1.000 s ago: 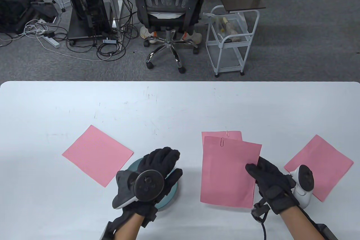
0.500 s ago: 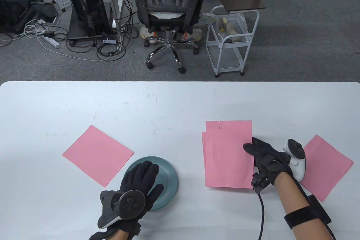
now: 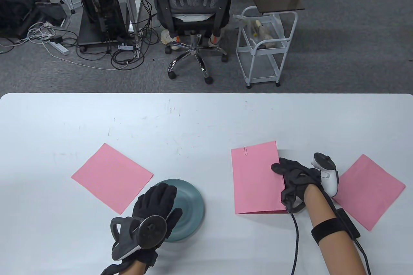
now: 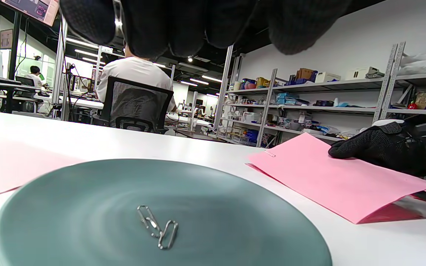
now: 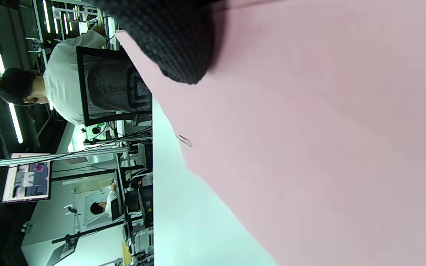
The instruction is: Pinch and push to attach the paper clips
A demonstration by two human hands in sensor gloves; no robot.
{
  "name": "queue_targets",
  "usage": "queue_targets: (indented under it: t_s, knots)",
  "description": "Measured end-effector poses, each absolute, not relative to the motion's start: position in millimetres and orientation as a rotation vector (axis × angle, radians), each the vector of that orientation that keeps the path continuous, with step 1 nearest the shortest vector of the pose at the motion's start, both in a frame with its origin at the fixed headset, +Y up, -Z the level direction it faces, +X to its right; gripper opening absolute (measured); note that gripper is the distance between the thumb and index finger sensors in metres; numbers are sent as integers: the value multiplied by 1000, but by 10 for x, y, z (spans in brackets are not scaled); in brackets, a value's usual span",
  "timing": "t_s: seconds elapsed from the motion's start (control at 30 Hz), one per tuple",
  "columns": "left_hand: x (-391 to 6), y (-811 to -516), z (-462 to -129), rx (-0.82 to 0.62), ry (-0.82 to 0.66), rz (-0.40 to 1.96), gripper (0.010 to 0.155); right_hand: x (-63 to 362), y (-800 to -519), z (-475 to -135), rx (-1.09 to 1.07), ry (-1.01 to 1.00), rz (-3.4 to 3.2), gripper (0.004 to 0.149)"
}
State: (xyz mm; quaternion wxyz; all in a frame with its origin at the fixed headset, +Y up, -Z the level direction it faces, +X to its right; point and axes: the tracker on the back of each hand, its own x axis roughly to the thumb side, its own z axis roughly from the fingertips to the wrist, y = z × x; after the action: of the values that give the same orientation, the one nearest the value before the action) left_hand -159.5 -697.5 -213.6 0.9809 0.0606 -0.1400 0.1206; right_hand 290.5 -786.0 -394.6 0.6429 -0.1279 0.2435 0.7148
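At stack's R edge: R hand (image 3: 295, 176) grips pink sheets (image 3: 256, 181) | L hand (image 3: 155, 204) over plate (image 3: 193, 204)

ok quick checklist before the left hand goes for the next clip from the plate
1. Loose clips on the plate: ok, two paper clips lie near its middle, touching each other.
2. Left hand placed over the plate: ok, fingers hang above it, not touching the clips.
3. Left hand free: cannot tell, its palm is hidden.
4. Clipped stack steadied: ok, right hand holds its right edge.
5. Stack's clip seated: ok, at the far edge.
6. Next sheet within reach: ok, left of the plate, no clip seen.
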Motion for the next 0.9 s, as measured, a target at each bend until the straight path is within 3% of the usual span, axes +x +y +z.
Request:
queue_targets:
  t_s: [0.27,0.57,0.77,0.9]
  knots:
    - [-1605,-6971,-2137,116,-270,239,66,2944,-7815,-3924,-294,537,1683,56]
    - [-1663,-6969,-2151,114,-197,207,66,3142,-7359,-3648,-296,263,1973,61]
    - [-1871,-6832,-2131,201,-62,240,62,3128,-6964,-3168,-3,-52,2139,63]
    - [-2026,-6709,-2155,224,11,241,57,3039,-6769,-2835,223,-149,2264,65]
